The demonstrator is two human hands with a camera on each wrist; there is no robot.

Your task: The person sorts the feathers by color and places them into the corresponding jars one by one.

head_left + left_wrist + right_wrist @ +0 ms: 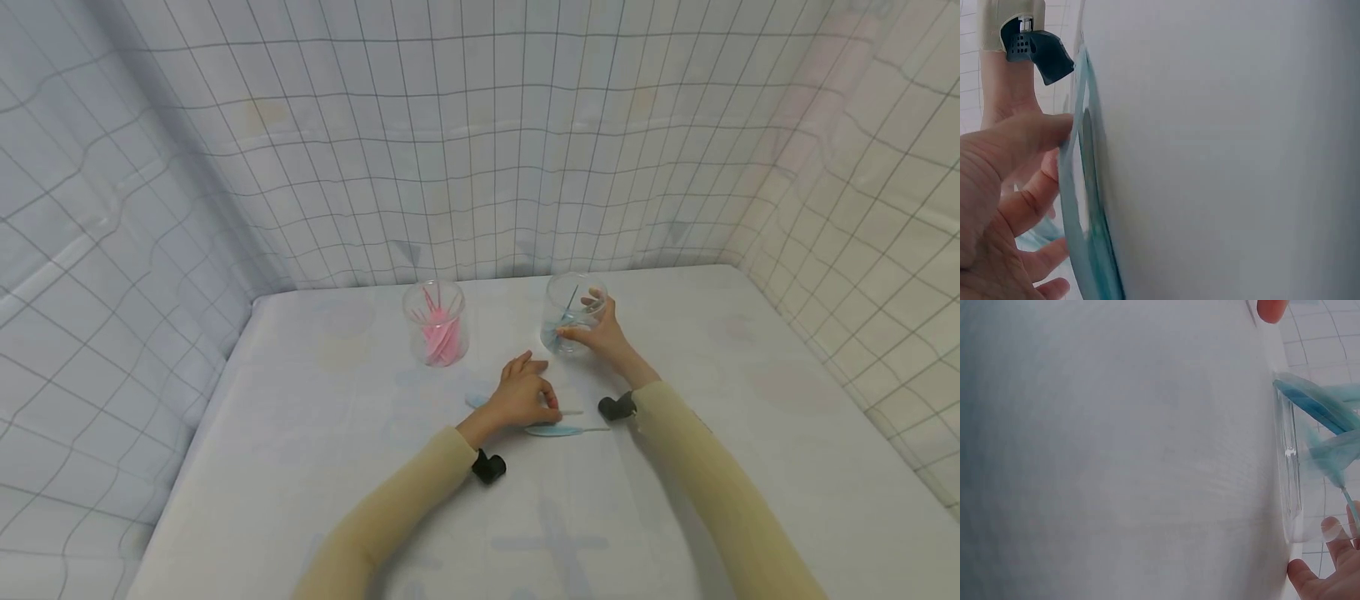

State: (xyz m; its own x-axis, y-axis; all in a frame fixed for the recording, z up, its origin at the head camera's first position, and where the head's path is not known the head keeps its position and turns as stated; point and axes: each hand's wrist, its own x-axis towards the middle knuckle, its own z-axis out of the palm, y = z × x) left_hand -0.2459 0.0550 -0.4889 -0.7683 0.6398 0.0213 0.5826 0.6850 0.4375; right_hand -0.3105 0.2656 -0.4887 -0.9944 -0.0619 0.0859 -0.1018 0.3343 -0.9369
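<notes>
On the white table, my left hand (pixel 522 398) pinches a light blue feather (pixel 1072 206) between thumb and forefinger. Part of the feather is hidden under that hand in the head view. Just nearer to me lies another light blue feather (pixel 555 431), its thin pale stem pointing right. My right hand (pixel 603 333) holds the clear cup (pixel 553 292) at the back right, thumb on the near side and fingers around the far side. Blue feathers (pixel 1325 412) lean inside this upright cup, one stem slanting up.
A second clear cup (pixel 417 304) to the left holds several pink feathers (pixel 442 337), stems up. White grid-patterned curtains (pixel 480 150) hang behind the table (pixel 337 467) and along both sides. Each wrist wears a black camera (pixel 489 467).
</notes>
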